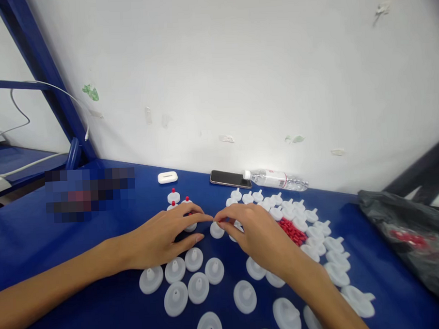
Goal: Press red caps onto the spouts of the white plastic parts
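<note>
My right hand (261, 235) is closed in a pinch, thumb and forefinger together at the stem of a white plastic disc (217, 230). A speck of red shows between those fingertips, seemingly a small red cap. My left hand (160, 237) lies palm down with fingers stretched out, its forefinger tip nearly meeting the right fingertips. Partly hidden behind it stand several discs with red caps on their stems, such as the capped disc (173, 197). Just past my right wrist is a pile of small red caps (292, 231). Uncapped discs (198, 287) lie in front of my left hand.
More white discs (335, 261) crowd the right side of the blue table (112, 305). Along the wall lie a white earphone case (167, 177), a phone (230, 179) and a plastic bottle (276, 179). A dark plastic bag (400, 234) sits at the right edge.
</note>
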### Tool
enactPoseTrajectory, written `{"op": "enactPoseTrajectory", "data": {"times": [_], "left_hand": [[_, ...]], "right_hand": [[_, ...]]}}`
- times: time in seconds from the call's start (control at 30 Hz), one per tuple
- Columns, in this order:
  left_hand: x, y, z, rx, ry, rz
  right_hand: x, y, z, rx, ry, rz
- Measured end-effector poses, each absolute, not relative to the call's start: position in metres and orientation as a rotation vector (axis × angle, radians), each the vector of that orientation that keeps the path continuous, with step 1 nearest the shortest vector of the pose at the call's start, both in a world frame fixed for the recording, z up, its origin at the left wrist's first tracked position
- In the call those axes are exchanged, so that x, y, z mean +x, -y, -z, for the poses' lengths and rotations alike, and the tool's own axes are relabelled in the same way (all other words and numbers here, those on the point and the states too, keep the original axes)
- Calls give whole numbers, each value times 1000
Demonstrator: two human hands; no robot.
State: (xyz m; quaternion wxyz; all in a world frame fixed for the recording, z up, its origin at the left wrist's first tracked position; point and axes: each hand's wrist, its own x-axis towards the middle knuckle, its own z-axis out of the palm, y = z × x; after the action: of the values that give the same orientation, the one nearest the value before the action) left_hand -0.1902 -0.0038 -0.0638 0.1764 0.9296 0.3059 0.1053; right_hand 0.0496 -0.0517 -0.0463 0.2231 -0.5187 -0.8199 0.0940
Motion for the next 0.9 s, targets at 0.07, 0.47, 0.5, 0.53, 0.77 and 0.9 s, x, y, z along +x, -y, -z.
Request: {"op": "enactPoseTrajectory", "data": {"times": [0.07,0.47,0.5,0.53,0.77,0.9], "left_hand": [[-190,4,64,2630,-875,-290],[-190,3,63,2605,-868,-298],[-190,2,63,2592,-866,-305],[-191,2,62,2582,-863,-315],[-192,3,63,2631,-906,-762],[-190,8,53,2504,-862,-923]], "right_hand": [[50,53,45,-1437,2268,-262],[50,54,44,-1425,2327,-257],[50,54,43,-1405,2329,-251],[51,55,43,-1380,2329,-239],[55,57,36,-1122,2166,-33],[52,60,33,-947,2124,188]]}}
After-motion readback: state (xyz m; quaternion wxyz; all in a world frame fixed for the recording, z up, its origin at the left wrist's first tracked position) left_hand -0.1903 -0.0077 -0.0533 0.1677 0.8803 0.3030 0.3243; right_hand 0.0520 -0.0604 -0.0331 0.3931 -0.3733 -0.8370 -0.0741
